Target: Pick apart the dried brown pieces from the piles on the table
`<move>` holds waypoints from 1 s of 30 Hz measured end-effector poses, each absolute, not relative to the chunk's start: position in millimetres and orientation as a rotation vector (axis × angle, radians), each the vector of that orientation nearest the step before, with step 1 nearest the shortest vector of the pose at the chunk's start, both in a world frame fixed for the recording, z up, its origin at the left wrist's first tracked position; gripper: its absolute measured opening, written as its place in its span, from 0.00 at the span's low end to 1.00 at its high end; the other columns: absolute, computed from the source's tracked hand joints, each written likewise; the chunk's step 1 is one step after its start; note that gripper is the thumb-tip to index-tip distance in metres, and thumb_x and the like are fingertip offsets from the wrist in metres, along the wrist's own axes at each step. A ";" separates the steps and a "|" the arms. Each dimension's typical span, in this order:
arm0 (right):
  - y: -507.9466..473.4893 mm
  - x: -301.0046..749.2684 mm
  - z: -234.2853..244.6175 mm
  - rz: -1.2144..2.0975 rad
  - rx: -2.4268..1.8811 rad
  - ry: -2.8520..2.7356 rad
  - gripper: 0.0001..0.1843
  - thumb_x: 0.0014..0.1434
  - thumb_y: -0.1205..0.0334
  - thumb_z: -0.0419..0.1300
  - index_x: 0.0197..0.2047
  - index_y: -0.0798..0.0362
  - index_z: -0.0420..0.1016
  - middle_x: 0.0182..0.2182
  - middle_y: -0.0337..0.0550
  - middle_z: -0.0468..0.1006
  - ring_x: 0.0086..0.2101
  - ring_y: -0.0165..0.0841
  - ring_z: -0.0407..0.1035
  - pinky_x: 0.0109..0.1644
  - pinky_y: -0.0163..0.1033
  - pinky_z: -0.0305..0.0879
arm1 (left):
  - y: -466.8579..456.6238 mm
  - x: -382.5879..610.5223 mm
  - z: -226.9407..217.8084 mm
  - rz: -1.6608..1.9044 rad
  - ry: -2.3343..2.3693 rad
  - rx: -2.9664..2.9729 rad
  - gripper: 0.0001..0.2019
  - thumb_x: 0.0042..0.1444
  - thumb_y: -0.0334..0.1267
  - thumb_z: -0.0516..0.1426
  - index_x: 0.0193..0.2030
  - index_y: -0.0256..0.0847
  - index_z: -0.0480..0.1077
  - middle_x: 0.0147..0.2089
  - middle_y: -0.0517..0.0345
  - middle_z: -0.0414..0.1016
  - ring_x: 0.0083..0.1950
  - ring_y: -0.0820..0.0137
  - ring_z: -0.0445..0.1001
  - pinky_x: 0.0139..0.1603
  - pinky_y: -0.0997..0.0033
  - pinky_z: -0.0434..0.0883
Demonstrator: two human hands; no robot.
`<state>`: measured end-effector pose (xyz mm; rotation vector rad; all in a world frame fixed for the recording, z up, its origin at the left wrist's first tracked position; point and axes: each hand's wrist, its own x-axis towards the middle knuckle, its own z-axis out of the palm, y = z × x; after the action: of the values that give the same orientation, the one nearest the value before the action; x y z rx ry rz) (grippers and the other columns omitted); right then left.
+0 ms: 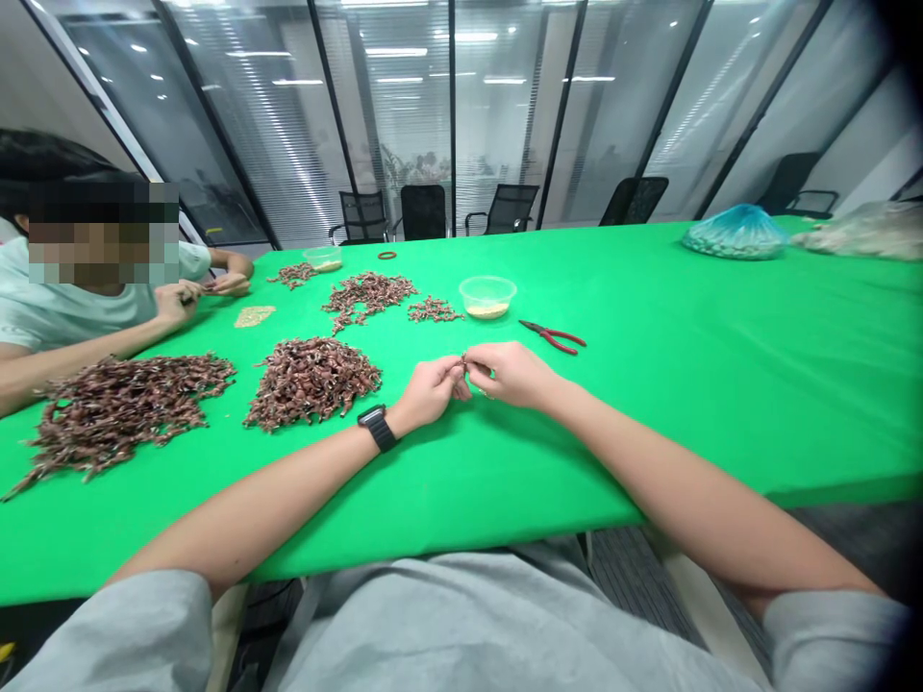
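My left hand (431, 390) and my right hand (507, 373) meet over the green table (685, 384), fingers pinched together on one small brown piece (463, 361) held between them. A black watch sits on my left wrist. A heap of the same small brown pieces (311, 379) lies just left of my left hand. A clear plastic bowl (487, 296) with pale bits stands beyond my hands, and red-handled pliers (554, 335) lie to its right.
More brown heaps lie at the far left (119, 408) and further back (367, 293). A person in a pale shirt (64, 308) works at the left edge. A second small bowl (322, 258), a bluish bag (735, 234) and office chairs stand at the back.
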<state>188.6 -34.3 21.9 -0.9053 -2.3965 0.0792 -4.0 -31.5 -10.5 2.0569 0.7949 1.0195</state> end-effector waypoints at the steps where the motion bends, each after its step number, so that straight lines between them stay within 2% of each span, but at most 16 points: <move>1: -34.7 188.5 21.9 0.071 -0.916 -2.389 0.12 0.65 0.63 0.54 0.29 0.53 0.71 0.24 0.39 0.72 0.25 0.29 0.59 0.32 0.35 0.49 | -32.0 -3.8 -10.3 1.028 0.802 2.061 0.18 0.69 0.48 0.48 0.34 0.39 0.68 0.28 0.56 0.79 0.29 0.70 0.76 0.34 0.71 0.72; 8: -33.7 186.6 17.5 -0.063 -0.977 -2.417 0.12 0.65 0.61 0.55 0.30 0.53 0.72 0.26 0.42 0.75 0.26 0.30 0.60 0.32 0.37 0.47 | -34.7 -3.6 -9.1 1.027 0.853 2.139 0.17 0.69 0.46 0.48 0.34 0.39 0.69 0.26 0.57 0.78 0.28 0.70 0.75 0.34 0.72 0.70; 14: -33.8 186.8 20.1 0.226 -0.992 -2.317 0.17 0.66 0.59 0.53 0.26 0.53 0.69 0.20 0.35 0.67 0.23 0.27 0.57 0.29 0.35 0.47 | -34.7 -4.1 -9.2 1.064 0.870 2.147 0.18 0.70 0.48 0.48 0.34 0.39 0.69 0.26 0.58 0.78 0.27 0.71 0.74 0.35 0.72 0.69; 20: -30.3 190.3 24.0 0.243 -0.903 -2.152 0.09 0.65 0.57 0.59 0.42 0.53 0.75 0.32 0.40 0.76 0.26 0.29 0.62 0.33 0.36 0.57 | -33.5 -3.1 -9.0 1.159 0.883 1.986 0.20 0.69 0.52 0.49 0.37 0.38 0.70 0.25 0.58 0.77 0.26 0.70 0.73 0.33 0.71 0.70; 24: -29.1 189.5 22.0 0.225 -0.848 -2.169 0.08 0.66 0.59 0.58 0.40 0.53 0.75 0.34 0.42 0.77 0.29 0.31 0.64 0.36 0.37 0.60 | -34.4 -2.7 -8.4 1.156 0.838 1.980 0.19 0.69 0.52 0.50 0.38 0.37 0.70 0.25 0.57 0.77 0.26 0.70 0.73 0.33 0.72 0.70; 30: -31.6 188.2 21.8 0.201 -0.814 -2.181 0.07 0.67 0.60 0.57 0.39 0.53 0.73 0.33 0.42 0.76 0.28 0.30 0.63 0.36 0.37 0.60 | -36.0 -2.6 -7.0 1.154 0.797 1.957 0.20 0.68 0.54 0.51 0.38 0.37 0.69 0.25 0.57 0.77 0.26 0.71 0.73 0.33 0.72 0.70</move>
<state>188.2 -31.6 21.8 -0.8144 -2.1812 0.2006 -2.6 -36.0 -7.0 1.9575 0.7969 1.1541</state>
